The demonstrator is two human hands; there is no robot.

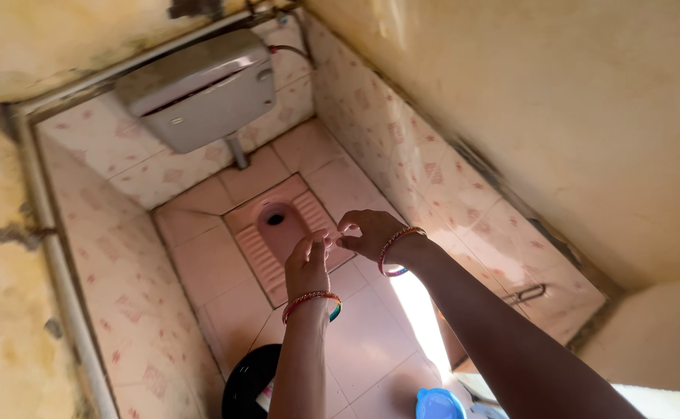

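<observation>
Both my arms reach forward over a pink squat toilet pan [276, 233] set in the tiled floor. My left hand [307, 264] is raised with its fingers together and pointing up; a coloured bangle [311, 299] circles the wrist. My right hand [371, 233] is just to its right, fingers curled, thumb and fingertips touching the left hand's fingertips. It also wears a coloured bangle [393, 250]. Whether a small thing is pinched between the fingers cannot be made out.
A grey flush cistern [200, 89] hangs on the far tiled wall, with a pipe down to the floor. A black bucket [248, 382] stands at the bottom, a blue lid or mug [438, 405] beside it. Tiled walls close in left and right.
</observation>
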